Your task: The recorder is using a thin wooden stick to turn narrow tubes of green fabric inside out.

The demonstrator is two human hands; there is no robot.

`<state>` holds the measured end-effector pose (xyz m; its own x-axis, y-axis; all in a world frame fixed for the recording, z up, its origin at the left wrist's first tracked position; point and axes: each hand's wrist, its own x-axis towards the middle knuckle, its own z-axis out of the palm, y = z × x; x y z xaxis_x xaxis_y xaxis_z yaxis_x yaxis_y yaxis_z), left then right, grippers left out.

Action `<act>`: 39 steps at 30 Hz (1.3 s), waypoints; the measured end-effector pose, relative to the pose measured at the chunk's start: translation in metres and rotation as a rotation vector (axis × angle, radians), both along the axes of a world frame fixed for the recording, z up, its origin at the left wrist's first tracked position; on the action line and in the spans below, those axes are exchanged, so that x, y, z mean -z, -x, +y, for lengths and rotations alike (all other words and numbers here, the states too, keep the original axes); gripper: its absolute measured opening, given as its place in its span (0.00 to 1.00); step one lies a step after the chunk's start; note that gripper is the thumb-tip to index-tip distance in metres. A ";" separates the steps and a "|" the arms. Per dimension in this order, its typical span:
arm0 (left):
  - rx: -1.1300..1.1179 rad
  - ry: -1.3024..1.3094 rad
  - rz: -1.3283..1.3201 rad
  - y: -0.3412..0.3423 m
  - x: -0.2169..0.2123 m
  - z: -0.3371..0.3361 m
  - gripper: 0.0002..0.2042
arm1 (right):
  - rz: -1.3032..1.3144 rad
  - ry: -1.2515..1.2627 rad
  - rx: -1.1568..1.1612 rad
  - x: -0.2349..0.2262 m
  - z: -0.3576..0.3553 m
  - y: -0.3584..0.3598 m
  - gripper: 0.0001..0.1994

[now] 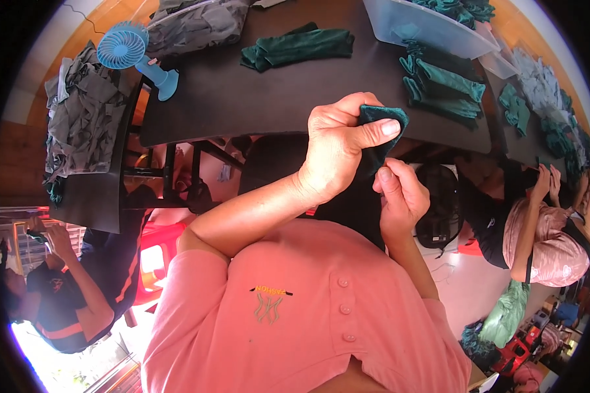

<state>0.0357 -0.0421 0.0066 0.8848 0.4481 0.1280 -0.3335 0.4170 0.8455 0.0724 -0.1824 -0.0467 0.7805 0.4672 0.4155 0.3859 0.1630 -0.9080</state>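
My left hand [337,147] is closed around a small dark green velvet cloth piece [375,156], its thumb lying flat on top of the folded fabric. Close by the lower right edge of that cloth is my right hand [402,193], its fingers curled into a pinch. What sits between those fingertips is too small to make out. Both hands are raised in front of the near edge of the dark table [242,98]. Folded green velvet pieces [301,49] lie on the tabletop beyond, and another stack of green velvet pieces [447,88] rests to the right.
A clear plastic bin [432,33] holding green cloth stands at the far right. Far left are a blue fan [122,47] and grey fabric bundles [85,118]. One person [65,281] is at the left, another [547,242] at the right. A red stool [160,255] stands left.
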 end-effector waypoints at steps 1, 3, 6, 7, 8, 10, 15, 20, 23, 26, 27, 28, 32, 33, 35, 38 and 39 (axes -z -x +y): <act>0.010 0.004 -0.029 -0.001 0.000 -0.001 0.04 | 0.007 0.015 0.010 -0.002 0.000 0.001 0.05; 0.019 0.008 -0.058 -0.003 0.003 -0.004 0.05 | -0.037 0.016 0.024 0.006 0.000 0.002 0.05; -0.005 0.064 -0.054 -0.003 0.005 -0.008 0.05 | -0.100 0.025 0.026 0.007 0.001 0.002 0.05; -0.005 0.065 -0.052 -0.001 0.004 -0.007 0.05 | -0.114 0.036 0.018 0.007 0.000 0.003 0.05; 0.002 0.051 -0.039 0.001 0.002 -0.005 0.05 | -0.112 0.037 0.018 0.006 0.001 0.002 0.05; -0.001 0.005 -0.047 0.003 0.001 0.003 0.04 | -0.099 0.054 -0.025 0.003 0.004 -0.001 0.05; -0.026 0.028 -0.102 0.007 -0.002 0.014 0.04 | -0.043 0.045 -0.015 0.008 0.000 0.001 0.06; -0.018 0.049 -0.091 0.016 -0.005 0.021 0.06 | -0.044 0.021 0.025 0.006 -0.004 -0.001 0.06; -0.045 0.051 -0.044 0.014 0.006 0.021 0.05 | -0.044 0.017 0.046 0.002 -0.003 0.000 0.05; -0.023 0.045 -0.077 0.014 0.016 0.022 0.05 | -0.052 -0.018 0.070 0.001 -0.004 0.002 0.05; -0.011 0.002 -0.063 0.015 0.016 0.024 0.05 | -0.068 -0.025 0.068 -0.001 -0.003 0.000 0.05; 0.003 -0.042 -0.051 0.015 0.016 0.027 0.05 | -0.084 -0.034 0.069 -0.002 -0.003 -0.002 0.05; -0.210 -0.516 -0.003 0.025 0.002 0.032 0.12 | -0.158 -0.026 0.105 0.002 -0.006 -0.008 0.04; -0.252 -0.494 -0.025 0.028 -0.004 0.029 0.13 | -0.242 0.008 0.136 0.003 -0.008 -0.011 0.04; -0.187 -0.432 -0.044 0.035 -0.021 0.026 0.12 | -0.325 0.041 0.160 0.005 -0.007 -0.013 0.03; 0.021 -0.303 0.062 0.034 -0.029 0.024 0.10 | -0.486 -0.008 0.219 0.008 -0.001 -0.016 0.04; 0.020 -0.300 0.065 0.031 -0.025 0.025 0.10 | -0.496 -0.009 0.227 0.008 0.001 -0.017 0.04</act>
